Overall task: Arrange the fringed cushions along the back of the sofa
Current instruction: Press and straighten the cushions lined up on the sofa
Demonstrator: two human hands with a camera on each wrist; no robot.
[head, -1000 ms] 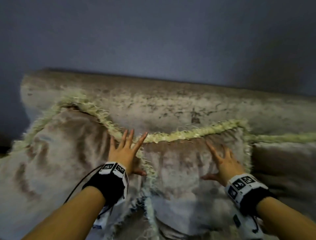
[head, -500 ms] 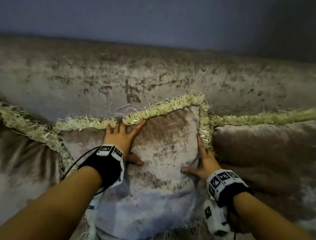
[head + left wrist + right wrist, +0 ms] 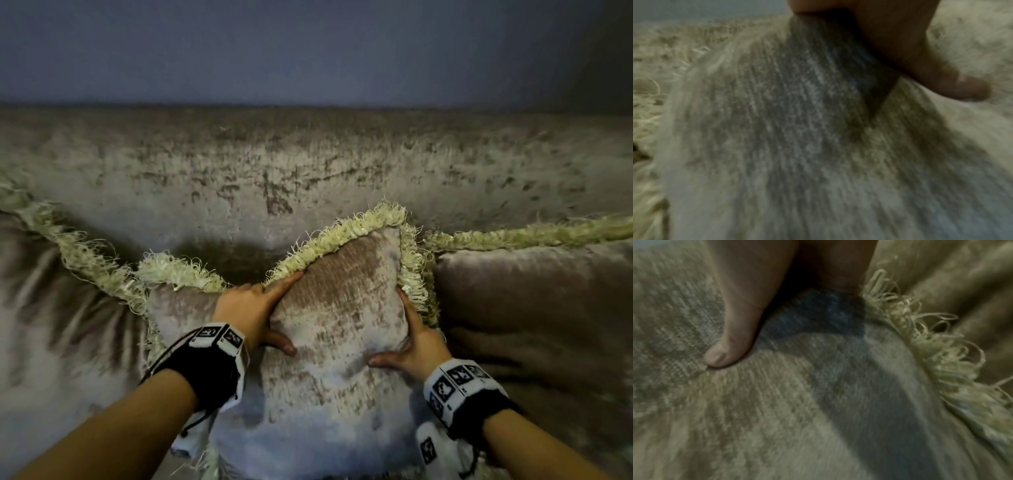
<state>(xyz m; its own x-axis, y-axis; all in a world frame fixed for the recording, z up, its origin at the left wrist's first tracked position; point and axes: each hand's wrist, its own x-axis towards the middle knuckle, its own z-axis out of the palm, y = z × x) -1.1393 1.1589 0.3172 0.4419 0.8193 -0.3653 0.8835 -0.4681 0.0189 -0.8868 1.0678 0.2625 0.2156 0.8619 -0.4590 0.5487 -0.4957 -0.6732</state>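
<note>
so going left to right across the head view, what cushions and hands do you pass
left cushion → left hand → middle cushion → right hand → right cushion

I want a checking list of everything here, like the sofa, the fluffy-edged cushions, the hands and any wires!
Surface: grey-beige velvet sofa back, mottled and worn-looking.
Job's things: middle velvet cushion with pale yellow fringe, leaning on the sofa back, its top edge dipping at the left; left fringed cushion and right fringed cushion flank it.
Clutter: nothing seen.
Hands: left hand grips the middle cushion's top edge, thumb on its front; right hand grips its right edge by the fringe.
Cables: thin black cable at the left wristband.
Surroundings: plain blue-grey wall behind the sofa.
</note>
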